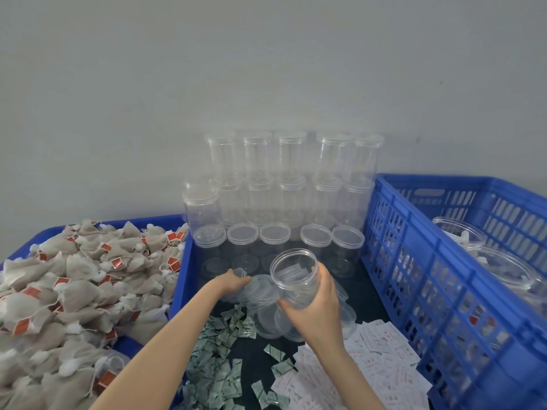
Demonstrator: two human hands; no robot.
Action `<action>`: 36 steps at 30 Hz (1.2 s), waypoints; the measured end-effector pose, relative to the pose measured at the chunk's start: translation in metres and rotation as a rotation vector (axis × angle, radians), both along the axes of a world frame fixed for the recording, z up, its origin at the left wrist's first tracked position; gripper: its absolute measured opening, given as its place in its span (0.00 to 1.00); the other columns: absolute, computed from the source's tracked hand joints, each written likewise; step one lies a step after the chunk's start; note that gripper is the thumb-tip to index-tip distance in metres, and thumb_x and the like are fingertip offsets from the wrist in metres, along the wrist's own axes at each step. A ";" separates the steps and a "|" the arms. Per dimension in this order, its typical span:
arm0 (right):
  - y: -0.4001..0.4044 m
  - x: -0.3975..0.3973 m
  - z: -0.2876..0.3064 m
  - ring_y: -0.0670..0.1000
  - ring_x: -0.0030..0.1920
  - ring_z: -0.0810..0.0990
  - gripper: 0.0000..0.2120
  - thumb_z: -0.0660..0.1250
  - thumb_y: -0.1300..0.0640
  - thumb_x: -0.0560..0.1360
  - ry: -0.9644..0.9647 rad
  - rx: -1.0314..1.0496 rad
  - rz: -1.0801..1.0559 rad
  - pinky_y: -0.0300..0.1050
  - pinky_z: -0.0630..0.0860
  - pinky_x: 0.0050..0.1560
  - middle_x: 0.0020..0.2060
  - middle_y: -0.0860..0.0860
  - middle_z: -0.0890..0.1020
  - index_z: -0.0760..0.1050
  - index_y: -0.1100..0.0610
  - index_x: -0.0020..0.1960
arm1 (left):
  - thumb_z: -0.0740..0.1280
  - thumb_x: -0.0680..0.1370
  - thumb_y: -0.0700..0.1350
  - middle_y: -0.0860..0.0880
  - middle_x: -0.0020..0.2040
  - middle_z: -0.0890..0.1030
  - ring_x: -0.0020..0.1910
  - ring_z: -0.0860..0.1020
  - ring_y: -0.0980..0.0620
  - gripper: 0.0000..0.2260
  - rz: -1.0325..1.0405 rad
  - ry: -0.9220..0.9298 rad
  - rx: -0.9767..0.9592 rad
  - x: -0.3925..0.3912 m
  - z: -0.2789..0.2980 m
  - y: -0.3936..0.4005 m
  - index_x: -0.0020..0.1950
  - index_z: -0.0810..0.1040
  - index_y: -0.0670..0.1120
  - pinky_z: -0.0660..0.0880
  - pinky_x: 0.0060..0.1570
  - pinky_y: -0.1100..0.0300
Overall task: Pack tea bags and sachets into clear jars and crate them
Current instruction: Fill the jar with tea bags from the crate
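Note:
My right hand (318, 309) grips an open clear jar (296, 276), tilted with its mouth toward me and empty as far as I can see. My left hand (231, 284) reaches to the pile of clear lids (266, 300) just left of the jar, fingers curled on one lid. Beige tea bags (74, 288) with red tags fill the blue tray on the left. Green-white sachets (216, 350) and white-pink sachets (376, 359) lie on the dark surface below my hands.
Stacked clear lidded jars (290, 184) stand against the grey wall behind my hands. A blue slatted crate (444, 276) at the right holds several packed jars (503, 261). The tea-bag tray's blue wall (182, 279) borders the work area on the left.

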State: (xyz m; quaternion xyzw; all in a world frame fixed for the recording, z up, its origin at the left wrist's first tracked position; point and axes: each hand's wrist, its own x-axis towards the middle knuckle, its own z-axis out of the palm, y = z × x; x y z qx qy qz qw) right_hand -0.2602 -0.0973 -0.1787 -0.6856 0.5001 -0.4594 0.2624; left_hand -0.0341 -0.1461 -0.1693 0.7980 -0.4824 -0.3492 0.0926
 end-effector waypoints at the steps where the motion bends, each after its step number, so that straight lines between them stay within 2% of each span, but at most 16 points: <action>1: 0.000 0.000 0.001 0.46 0.71 0.66 0.49 0.82 0.48 0.63 -0.003 -0.006 0.002 0.38 0.63 0.68 0.69 0.42 0.67 0.58 0.48 0.76 | 0.55 0.82 0.59 0.41 0.79 0.53 0.77 0.55 0.42 0.33 -0.013 -0.007 0.002 0.001 -0.002 0.001 0.79 0.50 0.39 0.53 0.73 0.51; 4: -0.002 0.003 0.002 0.45 0.70 0.67 0.49 0.82 0.49 0.63 -0.004 -0.038 0.006 0.37 0.62 0.67 0.66 0.40 0.67 0.59 0.50 0.76 | 0.53 0.83 0.59 0.42 0.79 0.54 0.77 0.56 0.43 0.31 -0.034 0.009 0.001 0.003 -0.007 0.002 0.78 0.53 0.39 0.54 0.73 0.51; 8: -0.003 0.007 0.002 0.46 0.71 0.66 0.49 0.82 0.50 0.63 -0.010 -0.037 0.017 0.37 0.62 0.68 0.70 0.45 0.68 0.59 0.51 0.77 | 0.49 0.84 0.56 0.41 0.78 0.58 0.76 0.58 0.44 0.28 -0.061 -0.010 -0.020 0.003 -0.007 0.000 0.77 0.58 0.40 0.54 0.73 0.52; 11: -0.001 0.014 0.004 0.45 0.71 0.66 0.49 0.83 0.49 0.63 -0.017 -0.031 0.023 0.37 0.62 0.66 0.68 0.42 0.67 0.59 0.50 0.76 | 0.52 0.83 0.56 0.41 0.77 0.61 0.75 0.61 0.43 0.27 -0.092 -0.074 -0.017 0.004 -0.004 0.000 0.76 0.60 0.40 0.58 0.72 0.52; 14: 0.004 0.026 0.006 0.41 0.66 0.67 0.48 0.82 0.48 0.62 -0.025 -0.036 0.054 0.34 0.65 0.63 0.64 0.40 0.68 0.60 0.48 0.75 | 0.56 0.82 0.58 0.42 0.74 0.66 0.72 0.66 0.44 0.27 -0.147 -0.094 -0.043 0.007 0.005 0.002 0.75 0.65 0.42 0.62 0.70 0.51; 17: 0.011 0.041 0.008 0.40 0.65 0.68 0.47 0.81 0.46 0.62 -0.054 0.004 0.128 0.37 0.69 0.62 0.66 0.39 0.70 0.60 0.44 0.73 | 0.62 0.80 0.54 0.45 0.64 0.78 0.62 0.76 0.48 0.19 -0.184 -0.113 -0.189 0.015 0.024 0.010 0.66 0.76 0.45 0.70 0.63 0.55; 20: 0.018 0.059 0.011 0.43 0.66 0.71 0.47 0.80 0.45 0.60 -0.082 0.074 0.225 0.39 0.70 0.62 0.66 0.41 0.71 0.61 0.44 0.73 | 0.67 0.78 0.48 0.51 0.52 0.83 0.49 0.79 0.56 0.08 -0.129 -0.081 -0.405 0.033 0.045 0.025 0.55 0.81 0.49 0.76 0.55 0.59; 22: 0.022 0.069 0.011 0.40 0.64 0.71 0.46 0.82 0.47 0.59 -0.125 0.106 0.290 0.33 0.70 0.61 0.64 0.39 0.72 0.63 0.44 0.71 | 0.68 0.77 0.46 0.56 0.45 0.82 0.44 0.79 0.60 0.03 -0.055 -0.132 -0.542 0.050 0.057 0.039 0.48 0.81 0.53 0.77 0.50 0.62; 24: 0.027 0.078 0.011 0.32 0.61 0.70 0.44 0.83 0.48 0.59 -0.147 0.115 0.346 0.23 0.66 0.55 0.61 0.33 0.71 0.62 0.39 0.68 | 0.69 0.77 0.44 0.57 0.45 0.81 0.45 0.79 0.59 0.04 0.039 -0.206 -0.618 0.071 0.061 0.055 0.48 0.81 0.52 0.77 0.50 0.60; 27: 0.036 0.089 0.011 0.23 0.58 0.67 0.40 0.82 0.48 0.60 -0.148 0.120 0.414 0.18 0.65 0.50 0.60 0.29 0.68 0.60 0.31 0.62 | 0.69 0.76 0.43 0.54 0.45 0.82 0.44 0.80 0.57 0.03 0.103 -0.328 -0.548 0.103 0.053 0.078 0.48 0.81 0.50 0.78 0.49 0.58; 31: 0.047 0.102 0.007 0.26 0.59 0.69 0.41 0.83 0.50 0.61 -0.142 0.116 0.453 0.20 0.66 0.53 0.61 0.34 0.72 0.61 0.35 0.63 | 0.68 0.77 0.46 0.51 0.46 0.81 0.43 0.78 0.55 0.02 0.028 -0.437 -0.266 0.119 0.019 0.098 0.47 0.78 0.48 0.75 0.47 0.61; 34: 0.052 0.108 0.002 0.22 0.58 0.67 0.41 0.83 0.52 0.61 -0.130 0.125 0.472 0.18 0.64 0.53 0.60 0.31 0.70 0.61 0.34 0.62 | 0.68 0.76 0.48 0.48 0.52 0.81 0.49 0.79 0.49 0.10 0.020 -0.548 -0.177 0.118 -0.009 0.101 0.55 0.77 0.46 0.76 0.49 0.56; 36: 0.055 0.109 -0.002 0.23 0.59 0.67 0.42 0.83 0.50 0.61 -0.118 0.138 0.480 0.19 0.65 0.53 0.61 0.32 0.71 0.60 0.34 0.64 | 0.65 0.77 0.48 0.46 0.54 0.81 0.53 0.80 0.45 0.12 0.005 -0.650 -0.169 0.114 -0.020 0.102 0.58 0.77 0.45 0.77 0.52 0.53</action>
